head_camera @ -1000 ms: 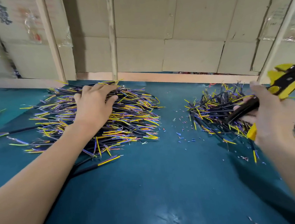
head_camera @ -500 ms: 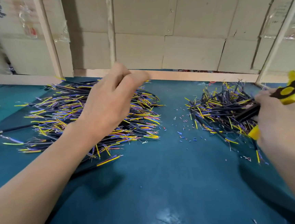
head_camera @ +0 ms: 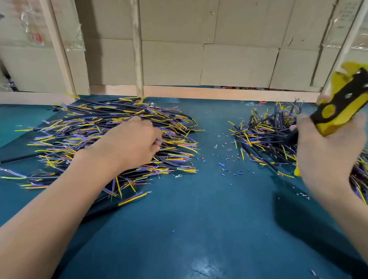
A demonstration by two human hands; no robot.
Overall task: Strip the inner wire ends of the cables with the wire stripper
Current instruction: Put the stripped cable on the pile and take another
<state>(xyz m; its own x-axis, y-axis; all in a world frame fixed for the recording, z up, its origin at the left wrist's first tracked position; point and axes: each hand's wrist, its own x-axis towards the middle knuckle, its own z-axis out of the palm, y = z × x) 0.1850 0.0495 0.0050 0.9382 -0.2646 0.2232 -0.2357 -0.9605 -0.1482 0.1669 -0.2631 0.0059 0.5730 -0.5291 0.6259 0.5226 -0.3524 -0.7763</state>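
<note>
Two cable piles (head_camera: 112,143), stripper (head_camera: 344,105) raised

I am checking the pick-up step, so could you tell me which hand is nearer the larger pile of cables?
Left. The left hand rests on the larger pile of cables; the right hand holds the wire stripper over the smaller pile.

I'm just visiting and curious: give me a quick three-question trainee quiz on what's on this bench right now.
1. True or false: the right hand holds the yellow-and-black wire stripper.
2. What is the left hand reaching into? A) the big cable pile B) the smaller cable pile C) a cardboard box
3. Fill in: between the piles, tiny insulation bits lie on the ____ mat.

Key: 1 true; 2 A; 3 teal.
</note>
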